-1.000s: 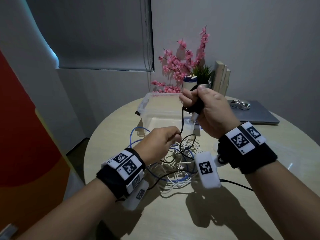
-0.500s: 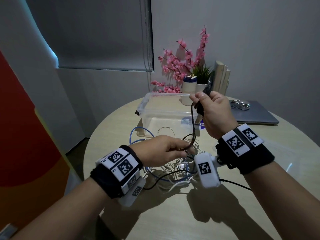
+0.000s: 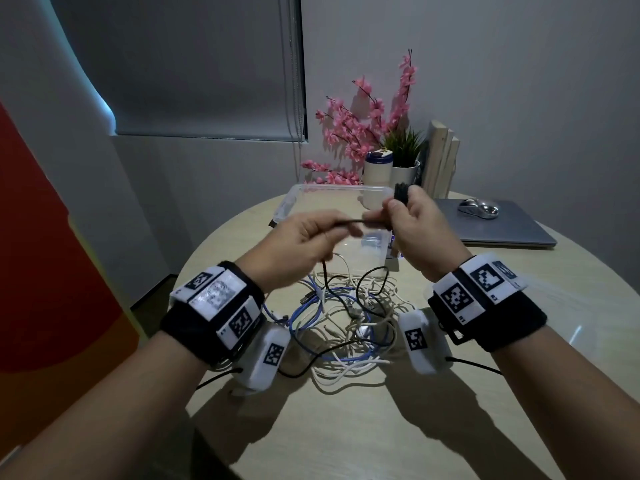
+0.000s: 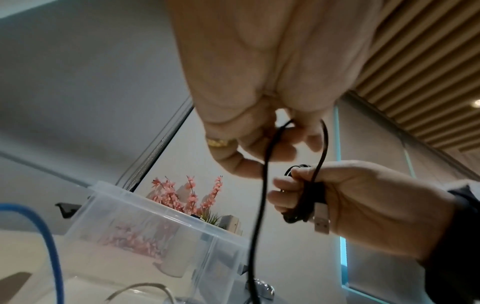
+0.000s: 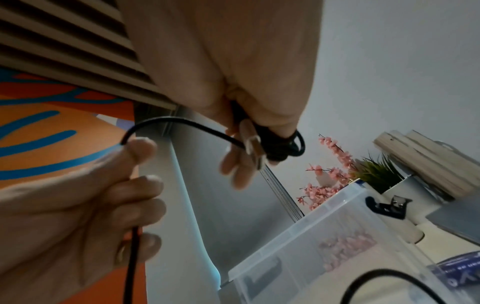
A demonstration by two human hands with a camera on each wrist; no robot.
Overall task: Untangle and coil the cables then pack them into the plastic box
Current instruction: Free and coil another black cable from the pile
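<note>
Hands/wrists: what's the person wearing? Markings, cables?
Both forearms bare. Each wrist has a black band carrying white blocks with black square tags, left and right. A white tagged camera pod with a thin black lead hangs under each. Gold ring on the left hand.

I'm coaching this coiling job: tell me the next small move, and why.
Probably wrap the taut span over the coil in the right hand: the left hand pinches the black cable, whose tail still trails into the tangle.
</note>
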